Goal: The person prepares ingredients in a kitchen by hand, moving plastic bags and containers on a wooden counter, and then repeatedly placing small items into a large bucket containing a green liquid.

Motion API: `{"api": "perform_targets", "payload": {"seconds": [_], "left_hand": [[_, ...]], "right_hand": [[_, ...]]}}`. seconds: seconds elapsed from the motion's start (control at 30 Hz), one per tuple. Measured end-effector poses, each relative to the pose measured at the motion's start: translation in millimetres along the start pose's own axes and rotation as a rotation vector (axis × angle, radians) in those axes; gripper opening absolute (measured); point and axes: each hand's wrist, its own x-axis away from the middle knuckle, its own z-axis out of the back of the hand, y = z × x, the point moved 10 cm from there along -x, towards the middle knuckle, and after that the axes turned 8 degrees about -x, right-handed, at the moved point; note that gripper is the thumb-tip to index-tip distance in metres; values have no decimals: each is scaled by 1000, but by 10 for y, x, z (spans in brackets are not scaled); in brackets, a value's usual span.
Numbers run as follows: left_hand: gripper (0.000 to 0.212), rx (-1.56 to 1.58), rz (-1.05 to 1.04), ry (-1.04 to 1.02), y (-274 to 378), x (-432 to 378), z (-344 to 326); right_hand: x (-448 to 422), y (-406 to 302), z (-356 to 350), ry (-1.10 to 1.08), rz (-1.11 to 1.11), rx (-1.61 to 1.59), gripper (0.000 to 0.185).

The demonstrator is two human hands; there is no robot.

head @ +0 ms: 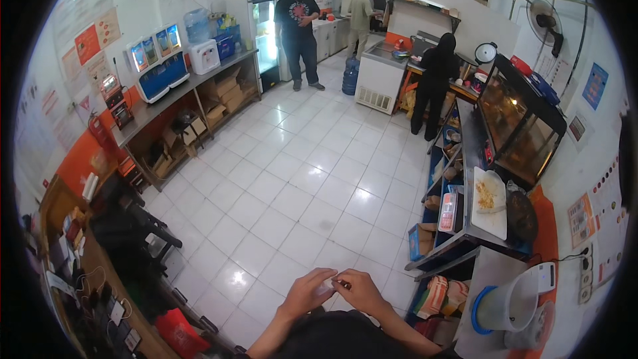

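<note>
Both of my hands meet low in the picture, in front of my dark-clothed body and above the white tiled floor (311, 199). My left hand (308, 293) curls around a small, pale, translucent item (326, 285), perhaps plastic; its exact kind is too small to tell. The fingertips of my right hand (363, 290) pinch at the near side of that same item, thumb and forefinger together. Fingers cover much of it.
At right, a metal counter bears a white cutting board (488, 202) with food scraps, a scale (448, 212) and a glass display case (523, 124). A clear bucket (511, 299) stands nearer. Left are a drink dispenser (162, 75) and stools (157, 227). Three people (297, 30) stand farther back.
</note>
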Motion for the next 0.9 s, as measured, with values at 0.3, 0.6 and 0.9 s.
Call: {"api": "perform_targets", "payload": {"seconds": [0.3,0.6,0.9], "left_hand": [[51,-78,-25,56,-47,116,83],[53,-206,-55,173,-87,170,183],[55,-204,-88,144,-44,93,174]], "right_hand": [[-40,-64,-163,-36,-30,36,25],[-111,-237,-191,53,130,-24,17],[-117,-184,-74,141,212,12,11]]}}
